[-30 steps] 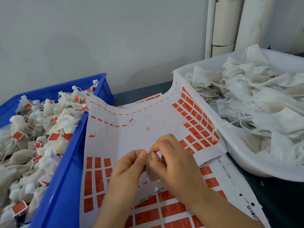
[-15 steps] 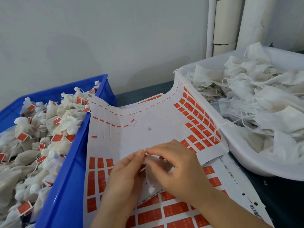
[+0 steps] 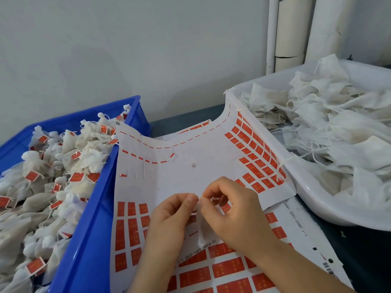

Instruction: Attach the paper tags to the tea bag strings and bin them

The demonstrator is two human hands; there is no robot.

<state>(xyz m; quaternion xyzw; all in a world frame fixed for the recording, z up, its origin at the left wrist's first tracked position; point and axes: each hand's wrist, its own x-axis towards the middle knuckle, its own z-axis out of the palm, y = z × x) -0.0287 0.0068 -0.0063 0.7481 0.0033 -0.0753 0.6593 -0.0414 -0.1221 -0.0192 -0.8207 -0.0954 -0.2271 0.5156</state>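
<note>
My left hand [image 3: 169, 216] and my right hand [image 3: 234, 210] meet over a white sticker sheet [image 3: 190, 176] printed with red tags. Between their fingertips hangs a small white tea bag [image 3: 202, 227]. The right hand pinches the bag's string by its thumb and forefinger; the left thumb and forefinger pinch the top of the bag. Whether a tag is on the string cannot be made out. A blue bin [image 3: 93, 218] on the left holds several tagged tea bags [image 3: 69, 166]. A white tub [image 3: 313, 195] on the right holds untagged tea bags [image 3: 330, 132].
More sheets of red tags [image 3: 228, 269] lie under the top sheet, which curls up against both containers. A grey wall and white pipes [image 3: 289, 32] stand behind. Dark table surface [image 3: 364, 250] shows at the lower right.
The hands have drawn slightly apart and risen. The tea bag, bunched between the fingers before, now hangs down below them. The view has shifted a little.
</note>
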